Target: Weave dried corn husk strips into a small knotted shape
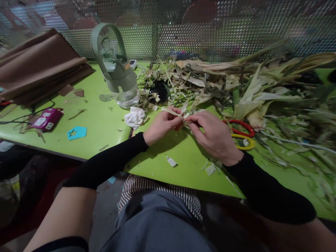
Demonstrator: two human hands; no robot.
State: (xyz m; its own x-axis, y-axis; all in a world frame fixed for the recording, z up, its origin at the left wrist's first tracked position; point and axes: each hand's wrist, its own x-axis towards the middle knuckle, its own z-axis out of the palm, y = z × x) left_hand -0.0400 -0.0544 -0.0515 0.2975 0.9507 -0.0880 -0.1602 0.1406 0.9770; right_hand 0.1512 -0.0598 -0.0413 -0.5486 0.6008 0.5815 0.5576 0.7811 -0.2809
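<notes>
My left hand [166, 122] is closed, its thumb and fingers pinching a pale strip of corn husk [170, 111] above the green table. Close against it, my right hand [214, 134] pinches at the same small husk piece; its fingertips meet the left ones, and what lies between them is partly hidden. A thin strand hangs below the hands. Beside the right wrist lie scissors with a red and a yellow handle loop [246, 142]; their blades are hidden. A small husk scrap [171, 161] rests on the table below my hands.
A green-lidded water bottle [119, 75] stands behind a crumpled tissue [135, 117]. Dried husks [257, 87] and shreds pile along the back and right. To the left are a purple box [47, 119], a blue paper piece [76, 133] and folded brown sheets [39, 66]. A perforated screen borders the back.
</notes>
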